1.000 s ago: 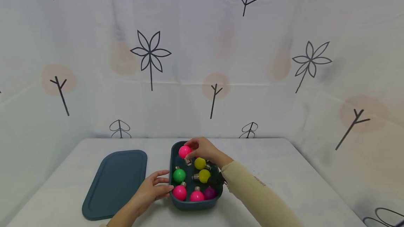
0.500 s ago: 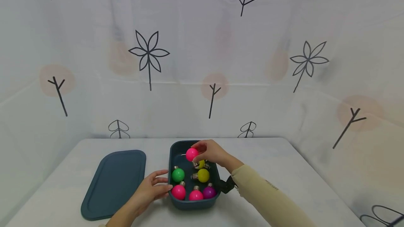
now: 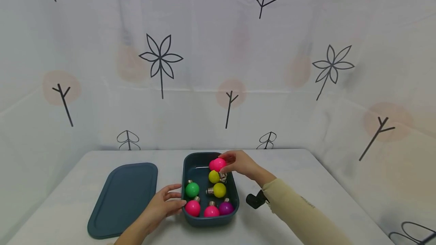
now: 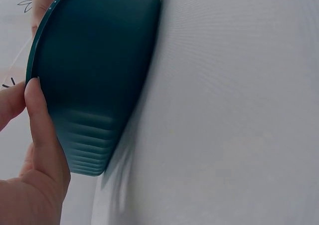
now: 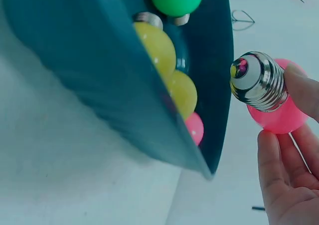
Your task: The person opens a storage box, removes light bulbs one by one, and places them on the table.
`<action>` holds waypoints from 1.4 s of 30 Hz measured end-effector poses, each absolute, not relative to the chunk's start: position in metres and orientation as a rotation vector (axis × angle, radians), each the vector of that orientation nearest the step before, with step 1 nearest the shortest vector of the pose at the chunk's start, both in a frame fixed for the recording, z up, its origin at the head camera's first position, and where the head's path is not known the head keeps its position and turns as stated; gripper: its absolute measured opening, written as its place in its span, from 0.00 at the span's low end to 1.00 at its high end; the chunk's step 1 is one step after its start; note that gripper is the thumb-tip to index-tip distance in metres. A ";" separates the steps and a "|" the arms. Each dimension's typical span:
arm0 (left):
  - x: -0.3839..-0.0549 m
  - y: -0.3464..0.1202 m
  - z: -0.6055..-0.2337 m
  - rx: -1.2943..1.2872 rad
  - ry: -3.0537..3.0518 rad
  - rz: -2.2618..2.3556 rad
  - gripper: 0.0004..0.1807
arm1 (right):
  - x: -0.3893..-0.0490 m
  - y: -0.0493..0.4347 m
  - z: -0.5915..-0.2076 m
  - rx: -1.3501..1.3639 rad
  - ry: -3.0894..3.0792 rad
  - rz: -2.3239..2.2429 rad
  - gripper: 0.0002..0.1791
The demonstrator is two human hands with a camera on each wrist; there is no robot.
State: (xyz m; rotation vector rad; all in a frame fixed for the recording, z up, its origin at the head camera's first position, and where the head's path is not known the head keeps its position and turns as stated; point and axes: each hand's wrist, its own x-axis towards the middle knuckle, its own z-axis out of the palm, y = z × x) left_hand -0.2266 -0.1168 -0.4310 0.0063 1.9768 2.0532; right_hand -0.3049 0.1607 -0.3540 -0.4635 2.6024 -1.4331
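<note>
My left hand (image 3: 165, 202) is at the left side of a dark teal plastic box (image 3: 204, 221), fingers spread and fairly straight. In the left wrist view its thumb (image 4: 36, 100) touches the outer wall at the rim. My right hand (image 3: 240, 163) pinches a pink light bulb (image 3: 220, 164) over the box's far right corner. The right wrist view shows that bulb's metal screw base (image 5: 263, 84) turned toward the camera, with thumb and fingers around the pink globe. Another pink bulb (image 5: 195, 127) lies in the box, beside the yellow bulbs (image 3: 219, 190).
Also in the box are a green bulb (image 3: 192, 189), a purple bulb (image 3: 226, 207) and pink bulbs (image 3: 193, 208) near the front. A flat dark teal lid (image 3: 123, 199) lies on the white table (image 3: 272, 214) to the left. A patterned white cloth (image 3: 204, 116) hangs behind.
My right hand has carried the pink bulb from the box's far left part to its far right corner. The left hand stays at the rim.
</note>
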 end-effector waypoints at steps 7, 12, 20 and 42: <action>-0.226 -0.117 -0.430 0.020 1.972 2.055 0.38 | -0.305 0.177 -0.353 -0.425 2.637 -1.445 0.24; -0.226 -0.117 -0.430 0.026 1.968 2.052 0.38 | -0.306 0.190 -0.353 -0.381 2.669 -1.454 0.24; -0.225 -0.117 -0.429 -0.002 1.977 2.052 0.38 | -0.310 0.207 -0.357 -0.279 2.709 -1.447 0.26; -0.227 -0.116 -0.432 0.003 1.965 2.068 0.38 | -0.326 0.249 -0.398 -0.094 2.730 -1.458 0.25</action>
